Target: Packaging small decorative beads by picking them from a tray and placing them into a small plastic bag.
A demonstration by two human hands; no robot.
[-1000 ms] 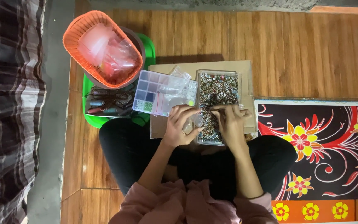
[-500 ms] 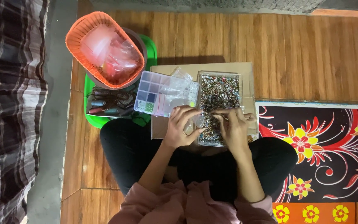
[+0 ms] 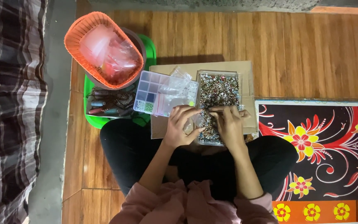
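Left hand (image 3: 182, 125) curled, fingers bent inward, pinching a small clear plastic bag (image 3: 196, 120) at the near-left edge of the clear rectangular plastic tray of mixed beads (image 3: 218, 89). Right hand (image 3: 229, 122) over the tray's near half, fingertips pressed together w/ thumb on something too small to identify, prob. a bead. Tray sits on a flat brown cardboard sheet (image 3: 164, 68) on the wood-pattern floor (image 3: 311, 54), just beyond the person's crossed legs. Clear compartmented plastic organiser box (image 3: 151, 92) touching tray's left side, crumpled clear bags on top. Orange oval plastic basket (image 3: 76, 31) w/ clear bags far left, above a green plastic tray (image 3: 88, 89) holding thread spools. Black floral-print mat (image 3: 332, 137) to the right.
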